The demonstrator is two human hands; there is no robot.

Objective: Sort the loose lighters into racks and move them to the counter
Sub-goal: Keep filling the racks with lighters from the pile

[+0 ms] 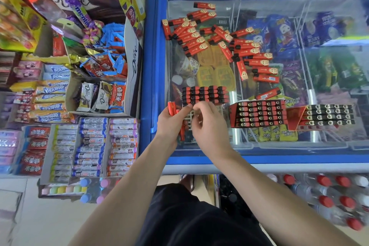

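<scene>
Several loose red lighters (pixel 225 42) lie scattered on the glass lid of a blue freezer (pixel 151 66). A clear rack (pixel 204 95) partly filled with red-and-black lighters sits in front of me. My left hand (pixel 171 122) grips a few red lighters (pixel 171 108) and touches the rack's near edge. My right hand (pixel 207 124) hovers at the rack's empty slots with fingers curled as if pinching; what it holds is hidden. Two filled racks, one (pixel 258 114) and another (pixel 327 115), lie to the right.
Snack and candy boxes (pixel 89 90) crowd the shelf to the left of the freezer. Frozen goods show under the glass. Bottles with red caps (pixel 327 199) stand on the floor at lower right. My legs are below the freezer's front edge.
</scene>
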